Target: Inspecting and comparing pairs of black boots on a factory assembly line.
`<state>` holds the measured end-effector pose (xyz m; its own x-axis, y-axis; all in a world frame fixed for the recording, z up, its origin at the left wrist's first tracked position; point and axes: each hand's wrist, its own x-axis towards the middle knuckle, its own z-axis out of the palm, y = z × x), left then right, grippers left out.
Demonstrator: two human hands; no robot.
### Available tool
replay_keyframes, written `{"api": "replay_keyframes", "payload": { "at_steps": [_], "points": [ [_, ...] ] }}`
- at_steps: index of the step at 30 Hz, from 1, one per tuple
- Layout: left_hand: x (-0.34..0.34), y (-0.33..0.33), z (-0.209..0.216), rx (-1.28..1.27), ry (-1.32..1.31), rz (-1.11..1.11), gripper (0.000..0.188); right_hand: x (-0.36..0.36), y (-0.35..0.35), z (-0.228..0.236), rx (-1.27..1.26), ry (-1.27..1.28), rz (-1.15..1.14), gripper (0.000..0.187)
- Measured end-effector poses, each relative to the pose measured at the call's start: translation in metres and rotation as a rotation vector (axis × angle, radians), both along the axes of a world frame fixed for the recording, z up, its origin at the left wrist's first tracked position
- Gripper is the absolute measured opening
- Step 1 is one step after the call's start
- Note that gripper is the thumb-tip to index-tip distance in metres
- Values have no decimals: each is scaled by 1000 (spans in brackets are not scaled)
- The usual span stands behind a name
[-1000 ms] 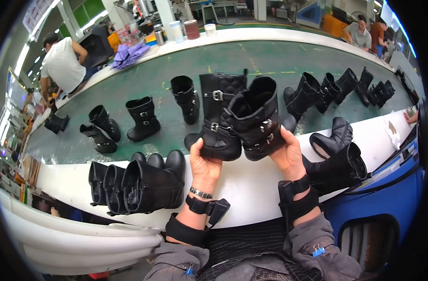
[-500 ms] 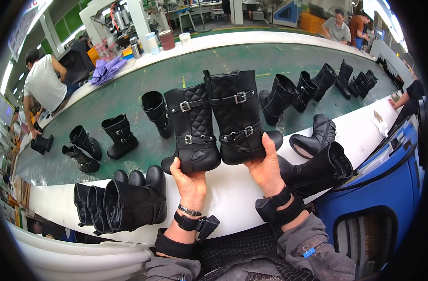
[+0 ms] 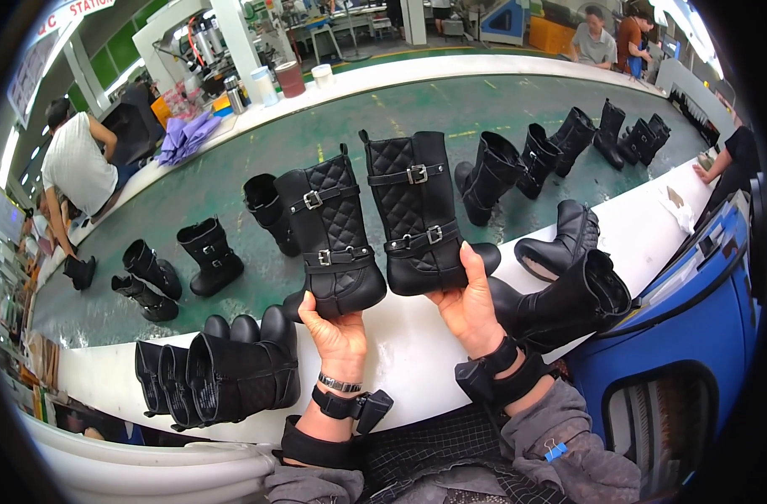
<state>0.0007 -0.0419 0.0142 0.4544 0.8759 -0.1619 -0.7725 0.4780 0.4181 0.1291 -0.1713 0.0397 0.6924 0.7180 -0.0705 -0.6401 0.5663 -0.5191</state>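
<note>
Parts left boot (image 3: 331, 225) from right boot (image 3: 415, 210) at the tops, touching half a second earlier; grips each by the foot, in left hand (image 3: 341, 338) and right hand (image 3: 469, 316). Holds both above the nearer hand, long axes near upright; beyond, green work surface (image 3: 434, 105).

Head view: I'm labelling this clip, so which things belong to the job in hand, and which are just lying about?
Job in hand:
left boot, in the left hand
right boot, in the right hand
probably the other black boots

Lying about, apparently:
purple bundle
maroon container
</note>
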Motion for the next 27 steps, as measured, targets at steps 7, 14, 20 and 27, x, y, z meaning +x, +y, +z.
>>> {"api": "replay_keyframes", "payload": {
  "at_steps": [7, 14, 20, 27],
  "points": [
    [0, 1, -1, -8, 1, -2, 44, -1, 3, -2, -34, 22, -15, 43],
    [0, 4, -4, -7, 1, -2, 44, 0, 4, -7, -23, 18, -4, 43],
    [1, 5, -7, 74, -13, -10, 44, -2, 4, -5, 29, -44, 35, 45],
    [0, 5, -5, 19, -5, 24, 41, -4, 6, -6, -9, -11, 28, 45]
  ]
}}
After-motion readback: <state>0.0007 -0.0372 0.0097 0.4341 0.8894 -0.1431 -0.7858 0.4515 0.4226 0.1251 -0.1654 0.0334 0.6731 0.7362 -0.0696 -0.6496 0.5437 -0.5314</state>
